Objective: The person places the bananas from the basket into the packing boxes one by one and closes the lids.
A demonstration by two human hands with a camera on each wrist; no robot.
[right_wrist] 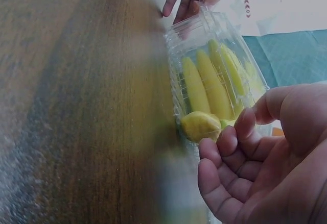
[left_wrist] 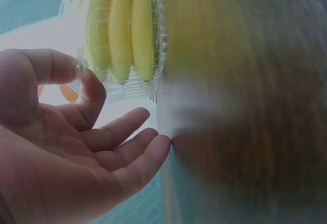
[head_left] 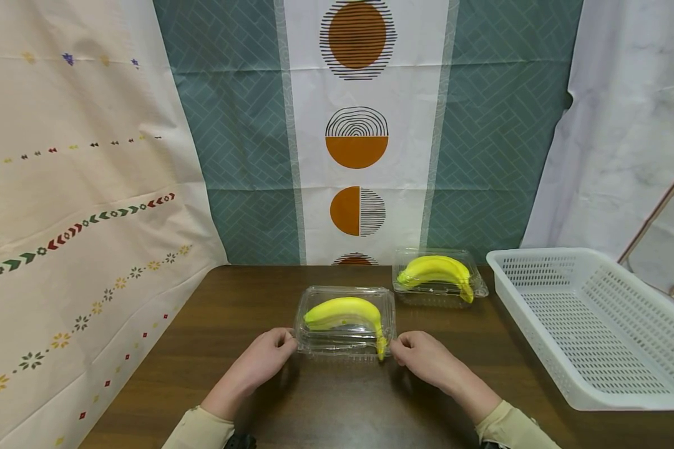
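A clear plastic clamshell box [head_left: 305,337] with a bunch of yellow bananas [head_left: 342,308] inside rests on the table in the head view. At its near left corner, my left hand [head_left: 266,355] pinches the plastic edge between thumb and forefinger. My right hand [head_left: 427,357] is at the near right corner, thumb and forefinger pinched at the edge. The left wrist view shows the other left fingers [left_wrist: 122,129] loosely spread below the pinch. In the right wrist view, the banana stem end [right_wrist: 201,127] pokes out at the box's side, beside my right fingertips [right_wrist: 227,140].
Behind and to the right stands a second clear box [head_left: 481,290] holding bananas [head_left: 435,269]. A white perforated basket [head_left: 567,380] sits at the table's right side. Patterned cloth [head_left: 236,125] hangs behind the brown wooden table [head_left: 337,405], and a cream cloth [head_left: 90,206] borders its left.
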